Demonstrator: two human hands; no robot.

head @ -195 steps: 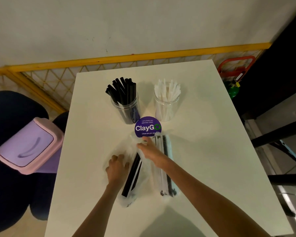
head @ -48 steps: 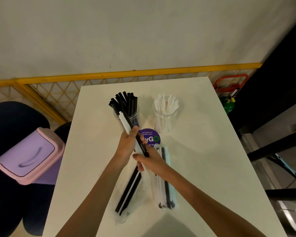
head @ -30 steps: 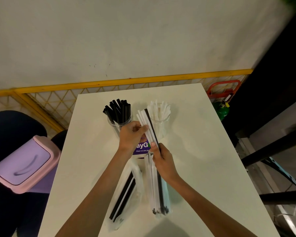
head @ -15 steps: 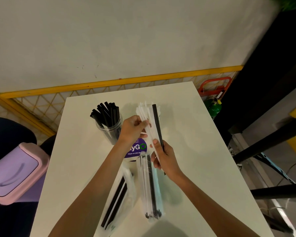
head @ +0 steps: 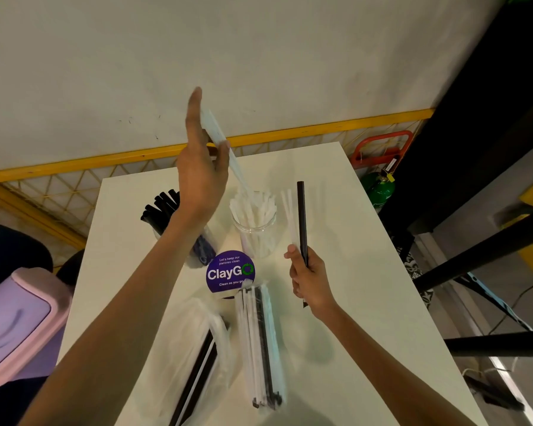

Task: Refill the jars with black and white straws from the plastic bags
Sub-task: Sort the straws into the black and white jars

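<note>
Holding a small bunch of white straws point(head: 220, 142) in my raised left hand point(head: 202, 179), I pinch them between thumb and fingers, with my index finger pointing straight up. Their lower ends slant down to the mouth of the clear jar of white straws point(head: 254, 229), which stands near the far edge of the white surface point(head: 336, 333).

My right hand point(head: 310, 278) hovers just to the right of that jar, fingers curled round one black straw point(head: 302, 222) and a few thin white ones point(head: 290, 216), all held upright.

The jar of black straws point(head: 166, 207) stands to the left of the white one, partly hidden behind my left forearm. A round purple ClayGo sign point(head: 230, 272) stands in front of the two jars.

Nearer to me lie two plastic bags. The left bag point(head: 197, 348) holds black and white straws and sits partly under my left arm. The right bag point(head: 259, 348) is just beside it, with its open end touching the sign. A pink and purple bin point(head: 16, 327) sits off the surface to the left.
</note>
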